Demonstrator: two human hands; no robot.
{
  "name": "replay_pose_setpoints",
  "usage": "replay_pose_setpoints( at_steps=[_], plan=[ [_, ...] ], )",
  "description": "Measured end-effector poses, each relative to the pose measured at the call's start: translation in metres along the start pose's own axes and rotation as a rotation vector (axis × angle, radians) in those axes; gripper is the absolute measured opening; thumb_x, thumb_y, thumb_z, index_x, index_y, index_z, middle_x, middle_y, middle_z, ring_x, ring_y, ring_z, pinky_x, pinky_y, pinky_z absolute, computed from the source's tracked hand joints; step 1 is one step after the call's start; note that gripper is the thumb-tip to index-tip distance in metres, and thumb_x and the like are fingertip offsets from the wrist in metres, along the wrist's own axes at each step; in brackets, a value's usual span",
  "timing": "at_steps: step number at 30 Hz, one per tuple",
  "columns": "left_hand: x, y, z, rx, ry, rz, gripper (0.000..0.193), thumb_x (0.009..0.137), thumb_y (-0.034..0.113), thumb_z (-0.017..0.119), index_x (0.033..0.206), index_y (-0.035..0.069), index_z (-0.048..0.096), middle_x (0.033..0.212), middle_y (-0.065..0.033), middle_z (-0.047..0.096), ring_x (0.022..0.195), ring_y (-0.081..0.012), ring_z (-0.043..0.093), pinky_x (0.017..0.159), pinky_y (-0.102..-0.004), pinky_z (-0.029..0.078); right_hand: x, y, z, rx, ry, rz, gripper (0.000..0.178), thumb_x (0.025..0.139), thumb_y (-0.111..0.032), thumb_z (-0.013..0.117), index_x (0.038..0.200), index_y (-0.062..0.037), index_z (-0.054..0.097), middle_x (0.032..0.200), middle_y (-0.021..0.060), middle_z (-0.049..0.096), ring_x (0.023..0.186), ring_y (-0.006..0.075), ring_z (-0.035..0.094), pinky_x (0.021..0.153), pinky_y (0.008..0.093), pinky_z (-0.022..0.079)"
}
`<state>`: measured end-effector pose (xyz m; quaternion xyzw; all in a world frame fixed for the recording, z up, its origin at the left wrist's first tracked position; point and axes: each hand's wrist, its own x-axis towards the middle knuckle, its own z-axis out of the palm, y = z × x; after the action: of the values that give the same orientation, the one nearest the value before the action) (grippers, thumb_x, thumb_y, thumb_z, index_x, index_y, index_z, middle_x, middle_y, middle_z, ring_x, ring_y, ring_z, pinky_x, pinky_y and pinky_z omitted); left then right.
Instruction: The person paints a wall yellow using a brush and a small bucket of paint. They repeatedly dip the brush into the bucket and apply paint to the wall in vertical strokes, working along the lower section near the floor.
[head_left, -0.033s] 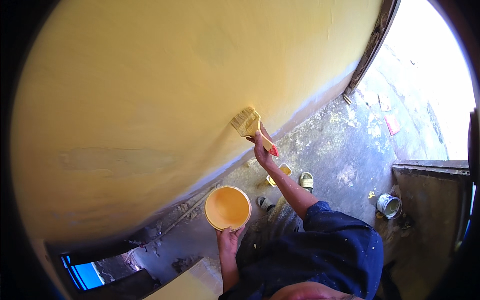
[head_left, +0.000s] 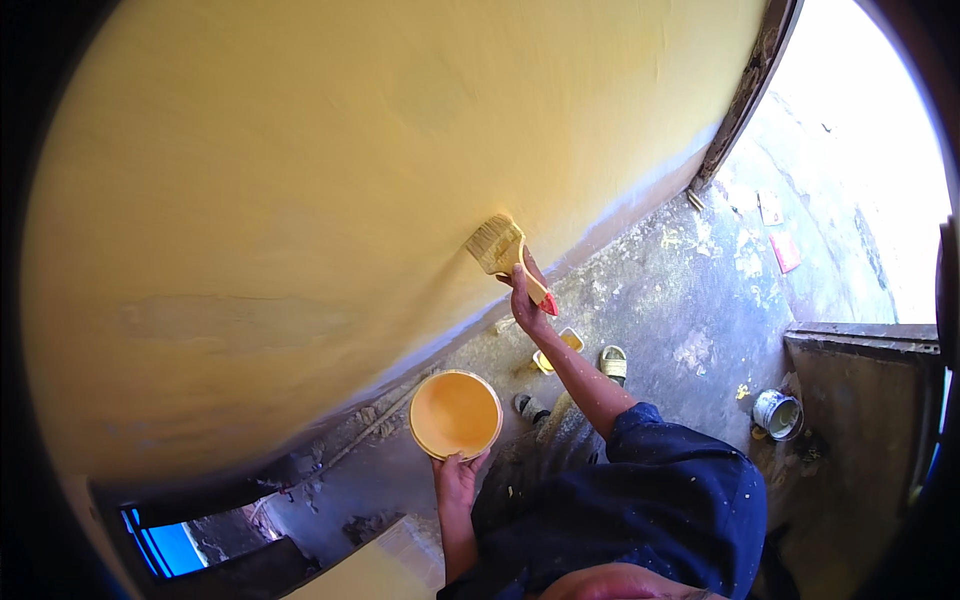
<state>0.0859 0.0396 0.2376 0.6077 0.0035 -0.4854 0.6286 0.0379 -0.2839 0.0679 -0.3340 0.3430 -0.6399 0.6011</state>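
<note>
My right hand (head_left: pixel 527 298) is closed round the handle of a wide paintbrush (head_left: pixel 497 243) with a red-tipped end. Its yellow-coated bristles are at the yellow wall (head_left: pixel 300 180); whether they press on it is hard to tell. Lower down, my left hand (head_left: pixel 457 482) grips the near side of a round tub (head_left: pixel 456 414), fingers partly hidden beneath it. The tub's inside is coated yellow-orange, and it is held out in front of my body, apart from the wall.
A small yellow-stained container (head_left: pixel 545 361) lies on the floor near my feet, beside a sandal (head_left: pixel 613 362). Right of me stands a paint-smeared metal bucket (head_left: pixel 777 413). A pole (head_left: pixel 372 433) lies along the wall's foot. A bright doorway opens at upper right.
My right hand and the paintbrush have shifted very slightly to the right. The tub in my left hand stays put.
</note>
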Motion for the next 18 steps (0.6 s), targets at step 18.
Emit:
replay_pose_setpoints(
  at_steps=[18],
  plan=[
    [-0.026,-0.041,0.029,-0.132,0.11,0.044,0.061,0.078,-0.002,0.049,0.137,-0.001,0.031,0.13,-0.0244,0.049,0.111,-0.0407,0.058,0.086,-0.0503,0.058,0.075,-0.031,-0.06,-0.081,0.098,0.355,0.053,0.099,-0.034,0.046,0.143,-0.0054,0.035,0.118,0.0136,0.059,0.099,0.0209,0.064,0.079,0.0335,0.056]
  ],
)
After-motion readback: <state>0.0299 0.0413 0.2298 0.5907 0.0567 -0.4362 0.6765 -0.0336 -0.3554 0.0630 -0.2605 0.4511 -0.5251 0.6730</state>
